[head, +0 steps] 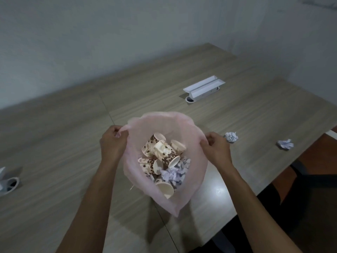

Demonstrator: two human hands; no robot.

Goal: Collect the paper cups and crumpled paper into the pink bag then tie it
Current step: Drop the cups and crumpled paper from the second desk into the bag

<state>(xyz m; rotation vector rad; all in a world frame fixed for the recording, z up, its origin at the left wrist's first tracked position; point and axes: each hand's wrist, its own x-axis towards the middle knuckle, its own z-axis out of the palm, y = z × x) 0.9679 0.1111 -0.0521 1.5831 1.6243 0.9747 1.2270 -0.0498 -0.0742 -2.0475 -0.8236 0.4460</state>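
**Pink bag held open over the table, two paper balls still outside**

The pink bag (193, 136) stands on the wooden table (54, 143), its mouth spread wide between both hands; the left hand (113, 143) pinches the left edge of the rim between thumb and fingers, and the right hand (215, 148) is clenched on the right edge in the same way; both forearms reach in from the bottom of the view.

Inside the bag lie several paper cups (164, 152) printed with brown coffee beans, tipped over and heaped against one another; one plain cup (165, 189) lies on its side nearest the person; crumpled paper (175, 173) sits beside and partly under the cups, toward the right of the pile.

On the table to the right of the bag, one paper ball (231, 137) lies just beside the right hand; a second paper ball (285, 144) lies farther right, near the table edge; both are outside the bag.

A white folded holder (204, 87) rests farther back on the table; a white round fitting (11, 183) shows at the left edge.
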